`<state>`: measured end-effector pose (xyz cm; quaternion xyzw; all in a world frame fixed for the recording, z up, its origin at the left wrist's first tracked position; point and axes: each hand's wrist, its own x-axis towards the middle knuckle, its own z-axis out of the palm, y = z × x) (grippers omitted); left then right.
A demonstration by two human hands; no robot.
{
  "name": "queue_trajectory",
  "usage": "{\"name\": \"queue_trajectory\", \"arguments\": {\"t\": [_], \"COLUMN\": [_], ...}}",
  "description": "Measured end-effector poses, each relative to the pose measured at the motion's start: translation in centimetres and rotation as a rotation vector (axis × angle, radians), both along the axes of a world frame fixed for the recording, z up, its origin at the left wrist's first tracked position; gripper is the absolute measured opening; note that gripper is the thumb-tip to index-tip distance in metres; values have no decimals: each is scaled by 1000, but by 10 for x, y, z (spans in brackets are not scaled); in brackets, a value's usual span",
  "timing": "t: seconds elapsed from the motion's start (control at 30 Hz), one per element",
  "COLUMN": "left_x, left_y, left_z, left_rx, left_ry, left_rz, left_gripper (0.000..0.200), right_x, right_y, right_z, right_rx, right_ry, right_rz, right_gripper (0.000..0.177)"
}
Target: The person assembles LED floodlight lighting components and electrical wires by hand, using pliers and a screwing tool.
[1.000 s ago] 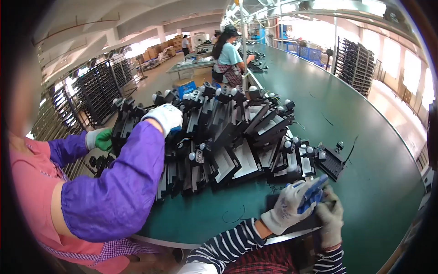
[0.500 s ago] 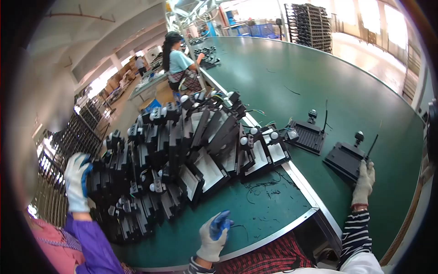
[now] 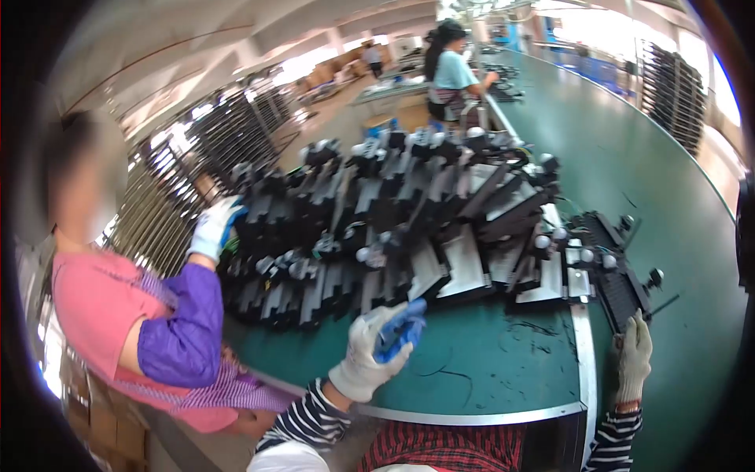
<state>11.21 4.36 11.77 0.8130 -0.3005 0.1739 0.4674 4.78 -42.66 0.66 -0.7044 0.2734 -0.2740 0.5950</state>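
Note:
My left hand point(image 3: 377, 350), in a white glove with blue on the fingers, hovers over the near edge of the green table with its fingers loosely bent and nothing held. My right hand point(image 3: 634, 360), in a pale glove, grips the near corner of a black plate-like unit point(image 3: 619, 293) with a round sensor head and a thin rod. Another black unit point(image 3: 599, 234) lies just beyond it. To the left, many similar black units point(image 3: 464, 263) with white round heads and pale panels are stacked in leaning rows.
A metal strip point(image 3: 583, 354) divides the green table point(image 3: 503, 374). Cut wire bits lie near it. At the left, a co-worker in pink point(image 3: 106, 315) has a gloved hand point(image 3: 212, 228) on the stack. Another person point(image 3: 452, 75) sits farther back; racks point(image 3: 672, 94) stand behind.
The view has swung left. My right hand has brought its black unit up against the other one. My left hand has risen slightly and is still empty.

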Motion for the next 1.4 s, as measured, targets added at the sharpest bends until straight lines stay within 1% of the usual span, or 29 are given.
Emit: {"name": "queue_trajectory", "arguments": {"t": [0.07,0.1,0.2,0.23,0.27,0.3,0.33,0.4,0.43,0.53,0.6,0.7,0.73,0.8,0.83,0.87,0.93,0.97,1.03,1.1,1.13,1.17,1.2,1.23,1.27,1.3,1.33,1.37,1.4], "left_x": [4,3,32,36,58,82,103,150,192,233,238,224,239,263,270,274,249,255,264,246,241,222,200,166,142,118,102,54,45], "left_y": [22,27,82,87,111,149,163,217,279,306,316,287,296,313,308,308,284,300,332,328,324,310,291,258,238,218,209,155,141], "left_z": [20,31,70,94,106,113,141,165,167,168,173,162,155,152,143,141,156,158,163,183,189,199,213,221,224,227,230,232,225], "left_rx": [-125,-263,38,-119,-123,-198,-433,-612,-448,-122,69,-71,-109,219,-240,-307,-441,-495,-671,-707,-680,-633,-588,-513,-459,-407,-380,-613,-504], "left_ry": [-35,-7,-518,-428,-549,-618,-585,-503,-394,-233,49,163,261,113,146,143,142,69,-28,-238,-384,-346,-310,-383,-402,-416,-376,-103,-42], "left_rz": [33,89,339,360,467,488,367,566,864,1188,933,664,655,915,645,697,804,779,662,553,445,440,436,442,356,266,83,-88,-109], "left_gripper": [52,51,39,35,36,46,49,53,61,78,64,51,45,35,23,20,14,12,20,27,30,33,36,39,39,39,38,49,38], "right_x": [3,4,6,8,8,8,8,5,4,-2,-7,-13,-15,-19,-21,-23,-27,-28,-29,-28,-27,-25,-22,-16,-10,2,10,15,16], "right_y": [10,15,32,37,41,44,47,62,66,85,95,95,96,97,101,105,109,112,119,121,120,120,124,128,134,152,168,183,198], "right_z": [-11,-12,-8,-8,-9,-9,-8,0,0,16,23,16,14,13,14,15,22,24,25,23,21,20,19,19,21,37,51,64,77], "right_rx": [27,-48,-140,-178,-188,-202,-217,-242,-237,-171,-155,-156,-169,-211,-209,-208,-192,-183,-223,-221,-199,-178,-51,77,208,376,568,763,875], "right_ry": [-156,-183,-261,-267,-254,-240,-226,-185,-140,-62,-12,15,36,26,13,-1,6,10,-7,1,16,31,-9,-46,-77,114,47,-18,-48], "right_rz": [86,122,209,198,231,265,298,298,300,327,340,331,326,321,310,298,311,320,314,344,372,402,439,476,513,382,537,685,776], "right_gripper": [42,39,38,39,39,39,39,39,39,39,39,39,39,39,39,39,39,39,39,39,39,39,38,38,39,41,43,45,44]}}
